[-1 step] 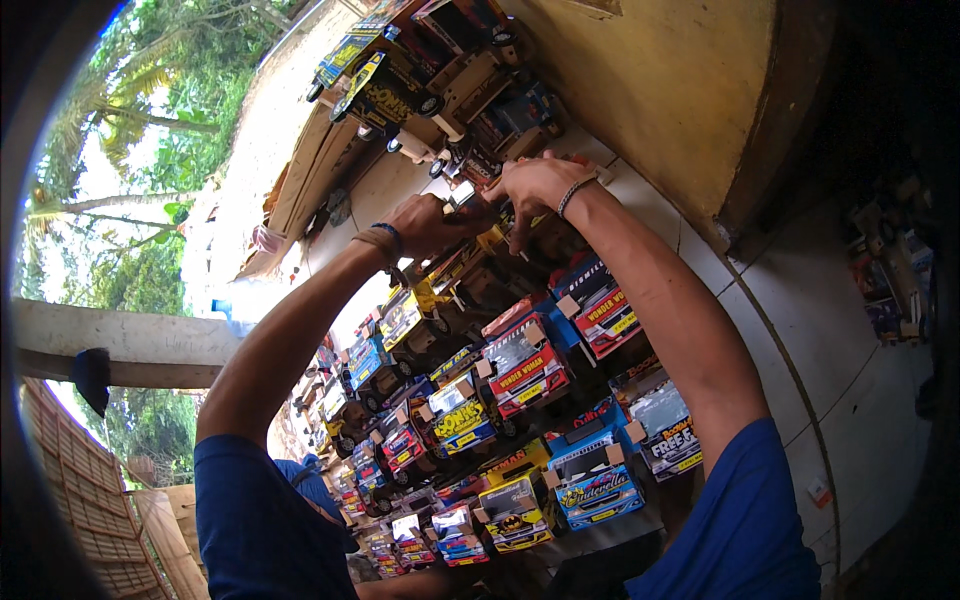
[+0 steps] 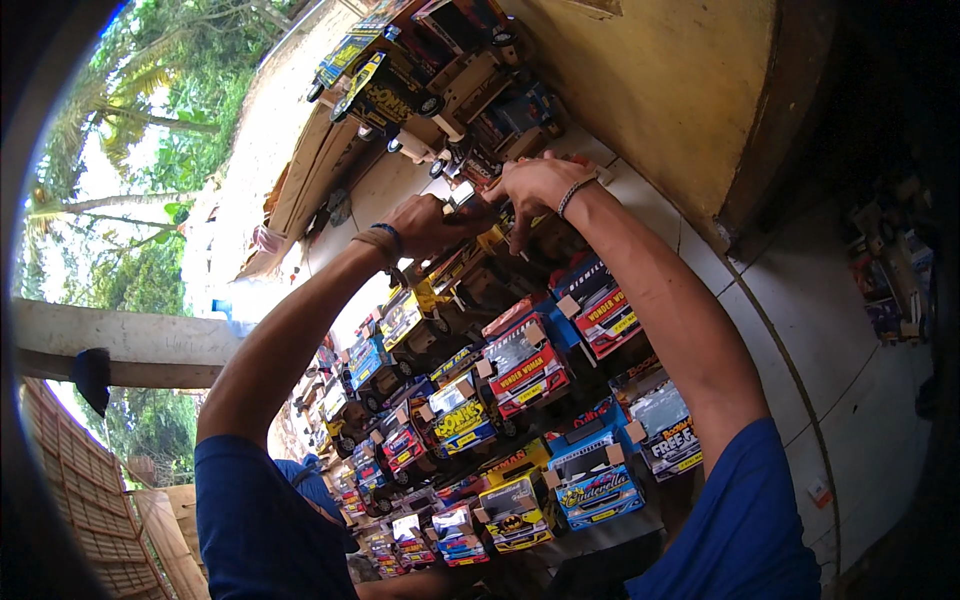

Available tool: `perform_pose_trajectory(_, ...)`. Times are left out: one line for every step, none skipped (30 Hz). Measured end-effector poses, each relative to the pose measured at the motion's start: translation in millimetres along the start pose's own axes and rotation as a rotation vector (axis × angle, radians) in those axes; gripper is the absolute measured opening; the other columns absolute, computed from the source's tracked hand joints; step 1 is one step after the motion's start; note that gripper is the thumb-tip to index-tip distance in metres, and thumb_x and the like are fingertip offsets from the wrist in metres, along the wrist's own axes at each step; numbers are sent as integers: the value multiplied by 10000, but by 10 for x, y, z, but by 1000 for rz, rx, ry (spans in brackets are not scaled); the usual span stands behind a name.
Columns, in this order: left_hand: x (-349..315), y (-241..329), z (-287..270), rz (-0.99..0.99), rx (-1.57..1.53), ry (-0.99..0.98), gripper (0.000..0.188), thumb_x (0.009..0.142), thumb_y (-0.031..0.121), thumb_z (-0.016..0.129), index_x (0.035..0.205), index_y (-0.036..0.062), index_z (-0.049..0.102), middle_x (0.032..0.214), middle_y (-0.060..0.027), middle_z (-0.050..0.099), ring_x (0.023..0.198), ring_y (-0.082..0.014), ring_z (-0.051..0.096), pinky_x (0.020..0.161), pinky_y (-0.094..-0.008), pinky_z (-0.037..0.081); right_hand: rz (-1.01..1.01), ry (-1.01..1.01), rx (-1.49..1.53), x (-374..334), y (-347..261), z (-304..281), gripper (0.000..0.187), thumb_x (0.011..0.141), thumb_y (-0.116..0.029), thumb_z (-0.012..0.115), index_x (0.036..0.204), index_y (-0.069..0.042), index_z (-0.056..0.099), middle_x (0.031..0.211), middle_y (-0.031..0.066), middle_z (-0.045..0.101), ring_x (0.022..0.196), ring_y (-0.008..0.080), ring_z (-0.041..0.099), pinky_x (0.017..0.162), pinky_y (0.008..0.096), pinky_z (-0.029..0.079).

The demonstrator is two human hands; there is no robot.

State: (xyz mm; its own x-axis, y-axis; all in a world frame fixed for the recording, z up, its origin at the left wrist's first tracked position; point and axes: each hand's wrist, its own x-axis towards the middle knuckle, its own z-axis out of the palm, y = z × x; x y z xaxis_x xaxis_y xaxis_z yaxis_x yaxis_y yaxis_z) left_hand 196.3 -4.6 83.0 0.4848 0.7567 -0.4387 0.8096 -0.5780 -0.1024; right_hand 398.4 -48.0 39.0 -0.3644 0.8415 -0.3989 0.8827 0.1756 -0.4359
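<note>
Both my hands meet over rows of painted toy trucks, at the far side of the group. My left hand (image 2: 425, 225) is closed, its fingers at the pale front of a small dark-and-red toy truck (image 2: 475, 160). Close against it, my right hand (image 2: 545, 190) has bent fingers, with one digit pointing down; what they grip is hidden behind the hand. Just below the hands stands a yellow toy truck (image 2: 405, 312). Nearer are a red toy truck (image 2: 523, 370) and a blue toy truck (image 2: 597, 478), among several others.
More toy trucks (image 2: 385, 95) stand at the back beside a yellowish wall (image 2: 650, 90). White floor tiles (image 2: 765, 330) lie to the right, with a pile of toy parts (image 2: 895, 265) beyond. A pale beam (image 2: 130, 335) crosses the left, with trees outside. Blue cloth (image 2: 310, 485) shows at lower left.
</note>
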Motion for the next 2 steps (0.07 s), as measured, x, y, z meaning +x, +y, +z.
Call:
perform_pose_trajectory(-17,8,-14,-13,15,-9,847,759,783,625,663,-58,659,569,-184,585,519,-285,602,557,-431,497,-8,-11,7,2,1,-6,1190,435,-658,901,1483,-415,392,1569,71,356,1439,339,341,1182,572,225)
perform_pose_trajectory(-31,19,-25,-17,44,8,835,760,782,626,666,-46,668,567,-176,592,516,-278,605,556,-432,497,-10,-7,5,6,-1,-3,1181,455,-652,900,1489,-417,382,1580,70,341,1441,343,338,1180,583,215)
